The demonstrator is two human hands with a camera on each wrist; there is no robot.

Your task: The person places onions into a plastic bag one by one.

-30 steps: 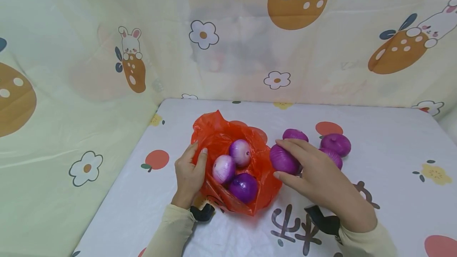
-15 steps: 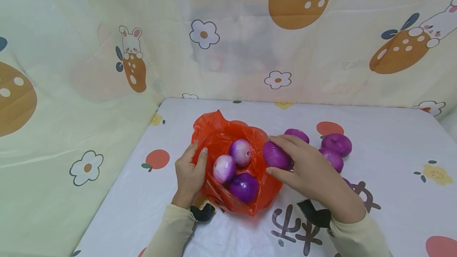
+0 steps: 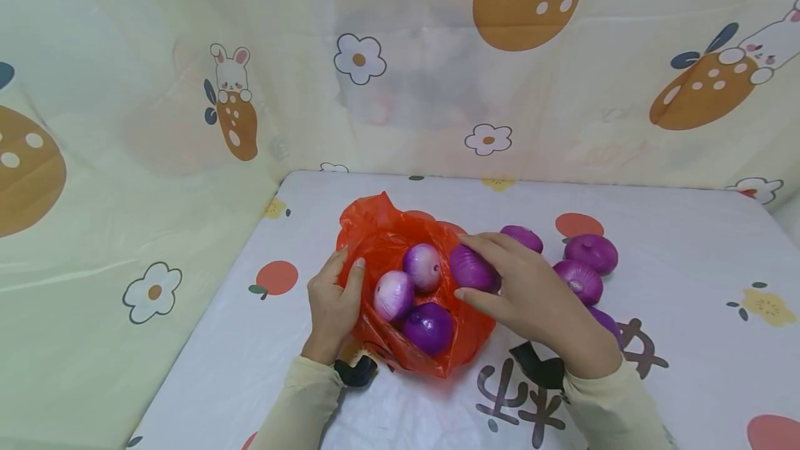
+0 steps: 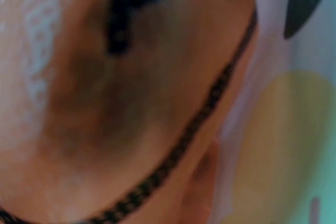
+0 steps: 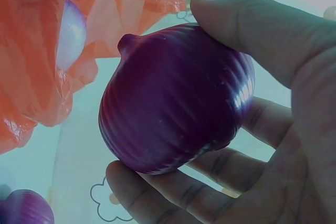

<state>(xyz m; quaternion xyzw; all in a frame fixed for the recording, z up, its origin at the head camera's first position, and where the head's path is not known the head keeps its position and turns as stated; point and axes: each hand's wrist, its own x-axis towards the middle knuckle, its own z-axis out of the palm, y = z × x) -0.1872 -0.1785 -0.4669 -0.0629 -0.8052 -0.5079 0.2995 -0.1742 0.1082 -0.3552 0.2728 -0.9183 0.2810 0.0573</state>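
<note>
Head view: one red plastic bag (image 3: pixel 369 221), mouth spread wide, on the counter (image 3: pixel 681 248). Left hand (image 3: pixel 334 301): thumb and fingers clasping the bag's left edge. Right hand (image 3: pixel 531 294): gripping one purple onion (image 3: pixel 470 268) between thumb and fingers, over the bag's right rim. Bag contents, three, clustered: pale rear onion (image 3: pixel 422 267), pale left onion (image 3: pixel 394 295), dark front onion (image 3: pixel 428 328). Loose onions (image 3: pixel 590 254), four, on the counter to the bag's right; the nearest is partly hidden by the right wrist. Behind: printed curtain (image 3: pixel 412 96), rabbits and flowers. Right wrist view: gripped onion, its pointed tip toward the bag. Left wrist view: blurred skin, dark patterned cord (image 4: pixel 178 153); grip cannot be told there.
</note>
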